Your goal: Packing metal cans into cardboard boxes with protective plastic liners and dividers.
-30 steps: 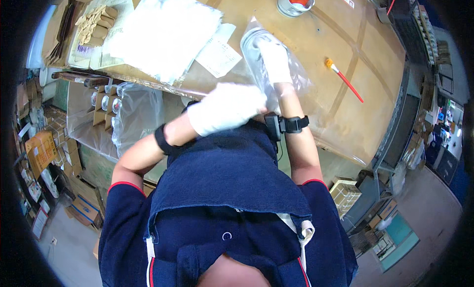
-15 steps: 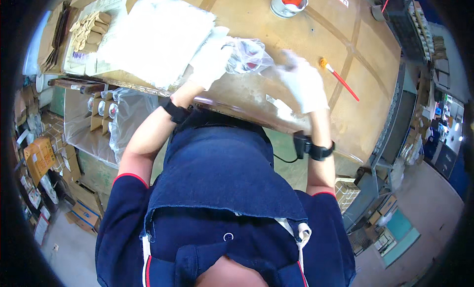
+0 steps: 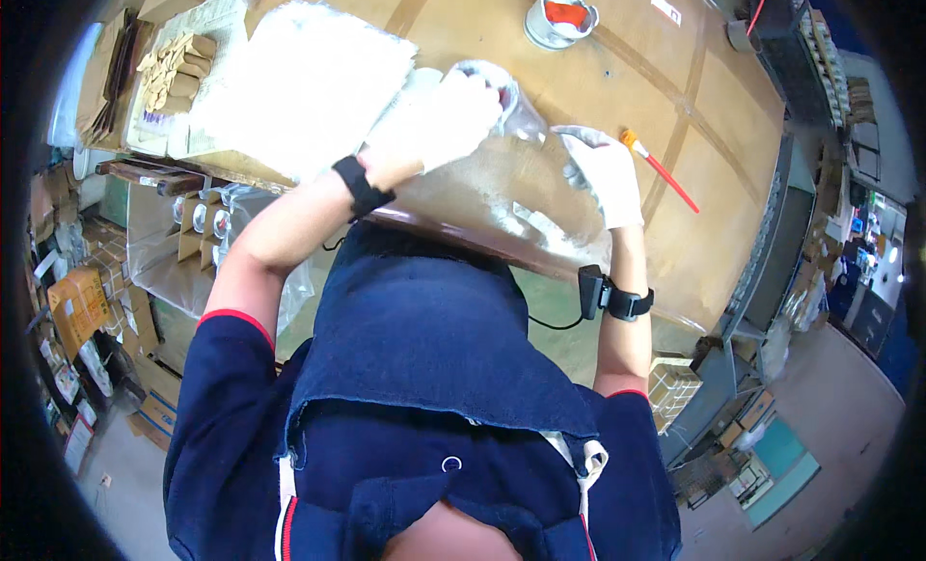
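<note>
Evidently, the brown table (image 3: 627, 98) spans the upper frame, a white stack (image 3: 309, 79) at upper left. The left hand (image 3: 449, 117) is closed; the right hand (image 3: 600, 165), half spread, appears empty. At upper centre, in the left's grasp, sits the bagged part (image 3: 513, 96): I judge it rigid, moderately heavy, its film slippery; I'd grip the solid body.

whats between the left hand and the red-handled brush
In the head view: the clear plastic bag at the left hand, then the gloved right hand, close to the brush.
</note>
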`<state>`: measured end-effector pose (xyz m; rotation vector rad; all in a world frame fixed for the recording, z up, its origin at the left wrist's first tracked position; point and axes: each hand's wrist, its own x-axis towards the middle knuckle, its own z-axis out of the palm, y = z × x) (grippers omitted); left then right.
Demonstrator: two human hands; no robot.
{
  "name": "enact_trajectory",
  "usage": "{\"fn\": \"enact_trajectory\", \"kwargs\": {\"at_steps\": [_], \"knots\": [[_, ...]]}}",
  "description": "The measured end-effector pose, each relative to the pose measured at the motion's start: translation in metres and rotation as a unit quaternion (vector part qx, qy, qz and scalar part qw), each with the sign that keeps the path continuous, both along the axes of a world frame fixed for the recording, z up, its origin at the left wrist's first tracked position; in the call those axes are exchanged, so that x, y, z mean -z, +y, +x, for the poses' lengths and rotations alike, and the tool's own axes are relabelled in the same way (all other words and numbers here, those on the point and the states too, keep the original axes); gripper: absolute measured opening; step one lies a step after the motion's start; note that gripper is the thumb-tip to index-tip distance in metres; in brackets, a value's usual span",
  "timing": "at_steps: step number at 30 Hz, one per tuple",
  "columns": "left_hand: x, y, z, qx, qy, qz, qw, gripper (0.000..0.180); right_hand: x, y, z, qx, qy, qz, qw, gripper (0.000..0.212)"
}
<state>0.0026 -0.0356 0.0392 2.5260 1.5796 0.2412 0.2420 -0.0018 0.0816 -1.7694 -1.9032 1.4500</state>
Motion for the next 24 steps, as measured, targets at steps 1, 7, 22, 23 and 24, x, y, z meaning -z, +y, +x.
{"fn": "enact_trajectory", "kwargs": {"at_steps": [1, 7, 22, 23, 24], "knots": [[0.007, 0.014, -0.005, -0.005, -0.002, 0.004, 1.000, 0.019, -0.001, 0.005, 0.003, 0.038, 0.009, -0.028, 0.999, 0.026], [0.027, 0.078, -0.073, -0.173, -0.093, 0.082, 0.977, 0.026, 0.008, 0.055, -0.014, -0.011, -0.068, 0.084, 0.994, 0.029], [0.110, -0.126, -0.186, -0.337, -0.142, 0.044, 0.930, 0.019, 0.066, 0.156, -0.081, -0.217, -0.425, 0.383, 0.791, 0.017], [0.114, -0.127, -0.189, -0.346, -0.142, 0.045, 0.926, 0.019, 0.065, 0.157, -0.084, -0.225, -0.422, 0.387, 0.788, 0.017], [0.113, -0.121, -0.187, -0.366, -0.139, 0.101, 0.914, 0.020, 0.064, 0.157, -0.082, -0.230, -0.403, 0.401, 0.790, 0.018]]}}
